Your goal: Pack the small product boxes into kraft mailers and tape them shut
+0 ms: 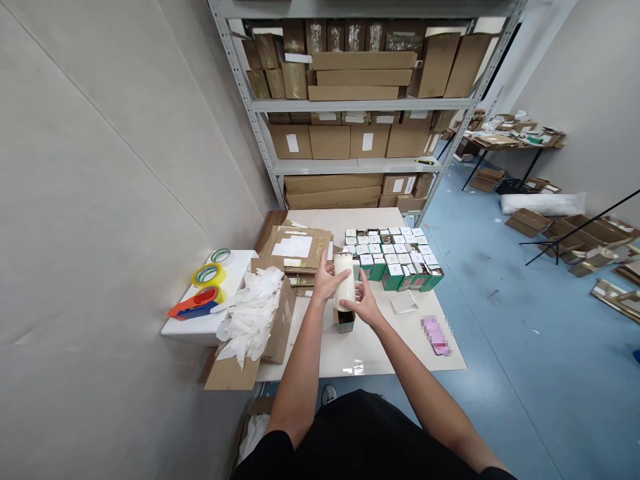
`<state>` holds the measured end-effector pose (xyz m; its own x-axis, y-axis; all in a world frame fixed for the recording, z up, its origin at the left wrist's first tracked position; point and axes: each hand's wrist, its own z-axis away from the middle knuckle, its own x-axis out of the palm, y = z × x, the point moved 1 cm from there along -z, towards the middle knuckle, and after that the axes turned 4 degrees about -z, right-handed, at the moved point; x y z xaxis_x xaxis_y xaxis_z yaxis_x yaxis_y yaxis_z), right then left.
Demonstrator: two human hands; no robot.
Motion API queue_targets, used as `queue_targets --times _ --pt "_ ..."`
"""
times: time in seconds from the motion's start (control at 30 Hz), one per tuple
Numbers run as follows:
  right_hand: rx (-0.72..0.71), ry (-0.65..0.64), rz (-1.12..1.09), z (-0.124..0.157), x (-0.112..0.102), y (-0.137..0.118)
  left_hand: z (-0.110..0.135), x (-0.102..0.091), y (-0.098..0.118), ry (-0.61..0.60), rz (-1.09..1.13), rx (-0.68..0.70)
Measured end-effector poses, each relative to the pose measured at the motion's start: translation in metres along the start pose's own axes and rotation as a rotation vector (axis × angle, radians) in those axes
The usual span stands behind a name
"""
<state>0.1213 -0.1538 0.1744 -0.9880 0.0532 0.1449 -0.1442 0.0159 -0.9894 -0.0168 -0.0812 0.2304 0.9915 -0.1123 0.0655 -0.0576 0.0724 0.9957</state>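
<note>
Between my two hands is a pale cream cylinder (344, 283), held nearly upright; I cannot tell exactly what it is. My left hand (326, 283) grips its left side, and my right hand (366, 303) holds it from the lower right. Just below it on the table stands a small open box (345, 324) with a dark inside. Beyond my right hand, several small green and white boxes (393, 257) stand in rows, some with open tops. A white piece of paper or packing (404, 303) lies to the right of my right hand.
At left, a carton (283, 320) overflows with white paper or foam (253, 310). Behind it, tape rolls (207, 275) and a red-blue tape dispenser (197, 303) sit on a white surface. Flattened cardboard (320, 241) lies on the table. A pink item (437, 335) is at right. Shelving (360, 105) stands ahead.
</note>
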Motion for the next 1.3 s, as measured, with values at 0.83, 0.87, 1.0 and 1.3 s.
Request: queue_targets --times 0.83,0.87,1.0,1.3 --pt "-0.016 -0.009 0.089 -0.002 0.004 0.019 -0.006 -0.009 -0.014 -0.014 0.173 -0.076" --pt "-0.019 0.013 0.113 -0.002 0.004 0.020 -0.007 -0.010 -0.015 0.007 0.161 -0.060" --pt "-0.035 0.049 0.168 -0.001 0.007 0.022 -0.011 -0.013 -0.017 0.088 0.076 -0.048" --pt "0.001 0.063 0.088 -0.004 0.009 0.009 -0.013 -0.015 -0.023 0.081 0.075 -0.017"
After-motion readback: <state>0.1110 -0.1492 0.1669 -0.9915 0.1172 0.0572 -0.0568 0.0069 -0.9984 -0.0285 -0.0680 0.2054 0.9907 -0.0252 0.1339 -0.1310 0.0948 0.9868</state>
